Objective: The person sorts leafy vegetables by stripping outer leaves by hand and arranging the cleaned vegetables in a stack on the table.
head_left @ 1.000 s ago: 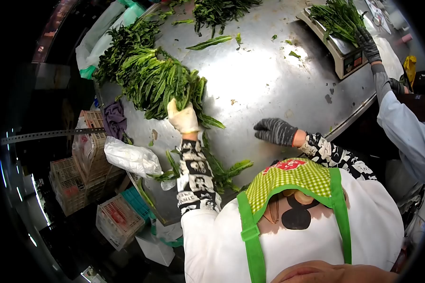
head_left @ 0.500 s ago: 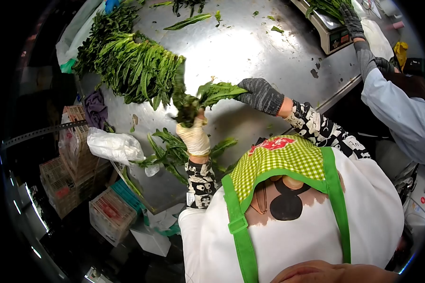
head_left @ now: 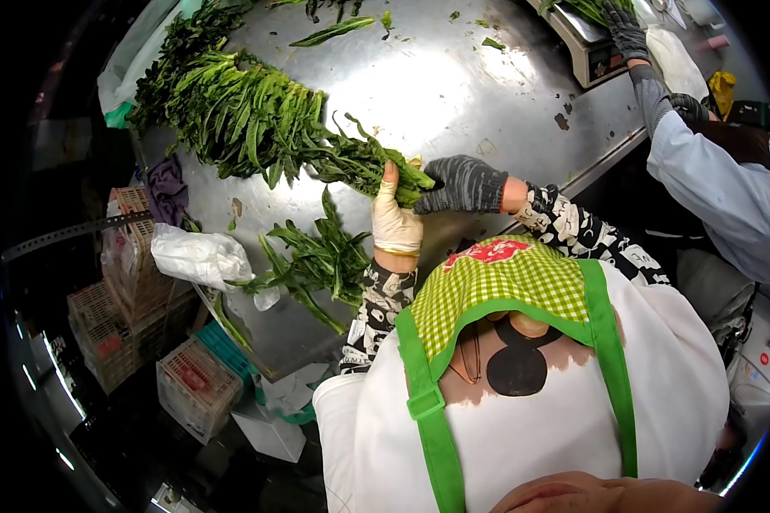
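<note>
My left hand [head_left: 396, 224], in a cream glove with the thumb sticking out bare, is closed around a bunch of long leafy greens [head_left: 364, 162]. Its leaf tips point left towards a large heap of the same greens [head_left: 239, 111]. At the pale stem end, my right hand [head_left: 466, 184] in a dark grey knitted glove has its fingers closed on the stems. Part of the stems is hidden behind its fingers. Loose leaves [head_left: 321, 252] lie on the metal table [head_left: 453, 94] to the left of my left wrist.
A co-worker's gloved hand [head_left: 626, 34] rests on greens on a scale [head_left: 592, 61] at upper right. A white plastic bag [head_left: 201, 256] and a purple cloth [head_left: 168, 190] are at the table's left edge. Plastic crates [head_left: 198, 385] stand below it. Leaf scraps lie at the back.
My left hand has moved right and the greens in it now lie level, stems to the right. My right hand has shifted from a leaf's tip to the stem end.
</note>
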The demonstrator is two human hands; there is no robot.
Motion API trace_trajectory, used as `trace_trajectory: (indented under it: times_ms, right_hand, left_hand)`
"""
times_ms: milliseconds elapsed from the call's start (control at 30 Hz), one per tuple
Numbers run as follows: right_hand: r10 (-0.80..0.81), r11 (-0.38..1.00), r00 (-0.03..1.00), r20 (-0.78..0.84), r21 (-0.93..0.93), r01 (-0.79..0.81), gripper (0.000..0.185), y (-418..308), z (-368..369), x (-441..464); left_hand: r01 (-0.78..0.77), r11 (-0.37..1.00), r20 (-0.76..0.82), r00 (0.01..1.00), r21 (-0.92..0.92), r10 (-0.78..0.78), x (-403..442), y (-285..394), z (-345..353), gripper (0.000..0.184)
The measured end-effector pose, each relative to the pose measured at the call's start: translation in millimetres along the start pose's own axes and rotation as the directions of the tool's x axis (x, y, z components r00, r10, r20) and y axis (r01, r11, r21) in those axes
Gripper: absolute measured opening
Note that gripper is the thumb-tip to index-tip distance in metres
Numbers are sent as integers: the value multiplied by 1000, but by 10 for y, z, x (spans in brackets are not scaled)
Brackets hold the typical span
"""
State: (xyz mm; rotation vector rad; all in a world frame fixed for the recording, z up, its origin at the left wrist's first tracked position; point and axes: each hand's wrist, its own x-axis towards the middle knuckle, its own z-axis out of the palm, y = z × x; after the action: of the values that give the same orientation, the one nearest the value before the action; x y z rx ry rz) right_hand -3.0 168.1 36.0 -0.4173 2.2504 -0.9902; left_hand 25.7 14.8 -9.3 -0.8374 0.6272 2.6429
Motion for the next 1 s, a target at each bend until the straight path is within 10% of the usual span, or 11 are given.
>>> trace_trajectory:
  times_ms: [267,400,500,533,633,667,767,867,1000]
  right_hand:
    - [-22,945,933,-359,298,137,27,321,122,88]
    - [260,589,951,-167,808,-19,24,358,276,144]
    - [241,386,950,-199,918,95,22,373,427,172]
    - [-39,689,920,-390,656,308,18,437,458,174]
    - [14,886,982,-187,458,74,17,419,276,151]
    - [-363,924,898,-248,30,382,20,663,369,249]
    - [-469,863,775,-425,-34,504,23,665,439,226]
    - [-226,968,864,-451,-202,147,28,681,497,243]
    - [-465,801,644,-607,-598,15,32,553,567,223]
  left_hand:
    - [25,990,23,999,-137,-22,2,-129,22,20]
    - [-158,966,155,980,205,127,-73,-166,-20,21]
    - [-104,995,7,995,-6,104,34,-178,-59,25]
    - [-214,973,19,977,86,213,-25,-190,-27,29]
    - [-274,949,5,961,155,276,-18,-174,44,29]
    - [-294,943,17,955,156,295,-21,-156,53,32]
    - [-341,918,41,939,204,341,-26,-125,65,37]
    - [-365,851,-32,913,377,406,-40,-155,96,35]
    - [-513,802,-71,828,305,557,120,-337,60,38]
